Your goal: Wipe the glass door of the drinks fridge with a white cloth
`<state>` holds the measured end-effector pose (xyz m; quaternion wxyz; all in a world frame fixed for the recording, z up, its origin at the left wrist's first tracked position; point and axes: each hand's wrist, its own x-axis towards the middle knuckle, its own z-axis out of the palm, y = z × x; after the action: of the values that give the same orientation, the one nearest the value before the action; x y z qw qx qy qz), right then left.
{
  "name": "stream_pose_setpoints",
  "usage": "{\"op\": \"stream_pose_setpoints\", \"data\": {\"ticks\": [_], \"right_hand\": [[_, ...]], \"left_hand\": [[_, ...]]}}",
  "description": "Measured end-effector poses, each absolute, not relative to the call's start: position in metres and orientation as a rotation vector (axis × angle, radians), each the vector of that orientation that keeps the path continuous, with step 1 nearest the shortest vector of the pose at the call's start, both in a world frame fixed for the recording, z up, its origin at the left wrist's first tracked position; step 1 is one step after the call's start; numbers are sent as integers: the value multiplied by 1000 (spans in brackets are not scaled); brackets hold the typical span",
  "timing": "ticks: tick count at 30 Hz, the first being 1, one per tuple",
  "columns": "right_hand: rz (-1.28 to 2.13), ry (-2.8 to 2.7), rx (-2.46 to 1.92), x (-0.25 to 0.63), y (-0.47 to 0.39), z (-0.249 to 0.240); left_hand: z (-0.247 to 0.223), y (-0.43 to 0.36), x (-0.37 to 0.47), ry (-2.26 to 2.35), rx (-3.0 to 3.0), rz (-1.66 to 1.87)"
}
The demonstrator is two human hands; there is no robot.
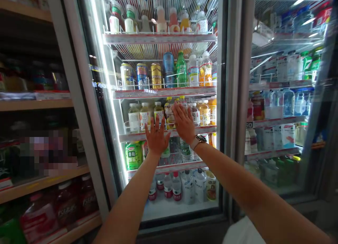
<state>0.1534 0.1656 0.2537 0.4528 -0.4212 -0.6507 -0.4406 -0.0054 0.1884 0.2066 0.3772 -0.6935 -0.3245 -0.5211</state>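
Both sides of your grip hold nothing: your left hand (156, 139) has its fingers spread wide, while your right hand (184, 122) is flat, fingers nearly together. Whether either palm touches anything, I cannot tell. Beyond your left fingertips, a white-capped bottle (145, 116) stands upright among others on a shelf (137, 136). It looks like full plastic: probably fairly heavy, slightly yielding, perhaps slick; the neck or upper body should suit your grip. Above stands a gold can (156, 76).
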Motion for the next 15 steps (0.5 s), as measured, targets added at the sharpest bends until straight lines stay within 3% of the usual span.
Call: {"op": "stream_pose_setpoints", "data": {"ticks": [9,15], "right_hand": [[-1116,-1742,-1054,161,158,152],[-1081,-1803,-1051,161,150,113]], "left_hand": [[206,190,-4,-876,-1796,-1349],[205,191,-3,-855,-1756,-1340]]}}
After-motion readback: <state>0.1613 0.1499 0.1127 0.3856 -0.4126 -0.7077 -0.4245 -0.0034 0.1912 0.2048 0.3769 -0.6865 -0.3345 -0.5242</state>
